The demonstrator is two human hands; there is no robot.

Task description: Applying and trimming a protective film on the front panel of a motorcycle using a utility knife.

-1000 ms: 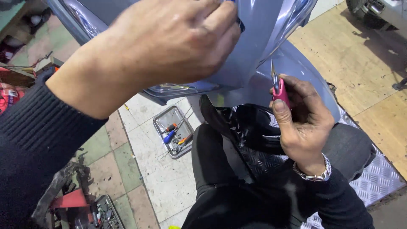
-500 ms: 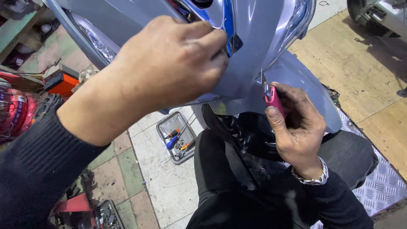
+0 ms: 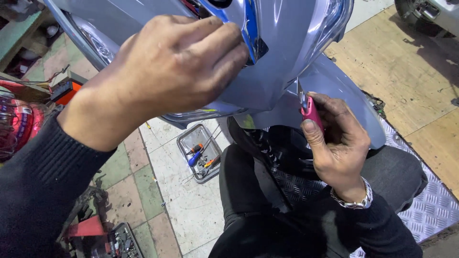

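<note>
Left of the pale blue scooter front panel (image 3: pixel 287 62), on the workshop floor, a red lamp housing (image 3: pixel 21 126) and an orange box (image 3: pixel 67 90) sit at the frame's edge, and a socket tray (image 3: pixel 119 243) lies lower down, well below the panel. Across the panel's left face, the person's left hand (image 3: pixel 177 67) lies knuckles up in a dark sleeve, its fingers (image 3: pixel 224 52) curled and pressed against the panel beside the glossy blue trim strip (image 3: pixel 251 28) that runs down the panel's middle; nothing shows inside the hand, which is half closed against the plastic. Beneath the panel's lower edge, on the pale floor tiles (image 3: pixel 191 210), a small metal tray (image 3: pixel 201 153) holds screwdrivers with blue and orange handles, apart from both hands. Just under the panel's lower right edge, the right hand (image 3: pixel 339 143) is closed around a pink-handled screwdriver (image 3: pixel 311 112), thumb laid along the handle, the metal tip pointing up and meeting the panel's underside where two sections join. A metal wristwatch (image 3: pixel 356 200) circles that wrist. Below the panel, the person's black trousers (image 3: pixel 248 191) and a laced black shoe (image 3: pixel 253 138) fill the frame's centre. Right of the panel, wooden boards (image 3: pixel 411 71) meet a patterned metal tread plate (image 3: pixel 435 205).
</note>
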